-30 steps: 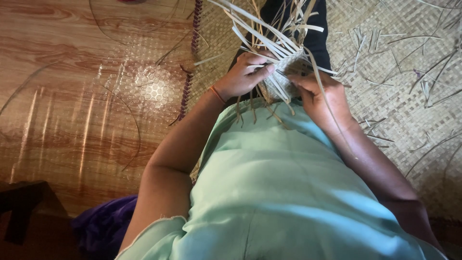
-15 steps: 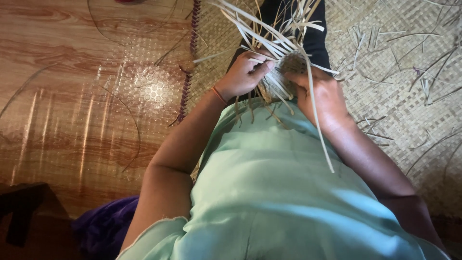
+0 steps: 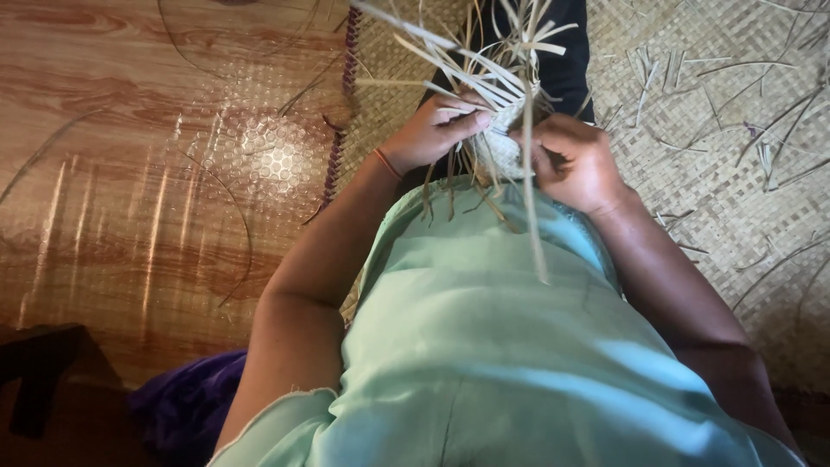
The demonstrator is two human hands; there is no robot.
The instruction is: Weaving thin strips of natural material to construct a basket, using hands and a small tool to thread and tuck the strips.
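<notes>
Both hands hold a small piece of pale woven strip work in front of my chest. My left hand pinches several loose strips that fan up and to the left. Fingers of my right hand curl around the right side of the weave, and one long strip hangs down over my light green top. A thin red band circles my left wrist. The middle of the weave is partly hidden behind my fingers.
I sit on a woven straw mat littered with loose strips. A dark beaded edge borders it, with glossy wood-pattern floor to the left. Purple cloth and a dark object lie at lower left.
My hands have shifted slightly up and closer together on the weave. The long strip now hangs straight down from my right hand, and the fanned strips have swung.
</notes>
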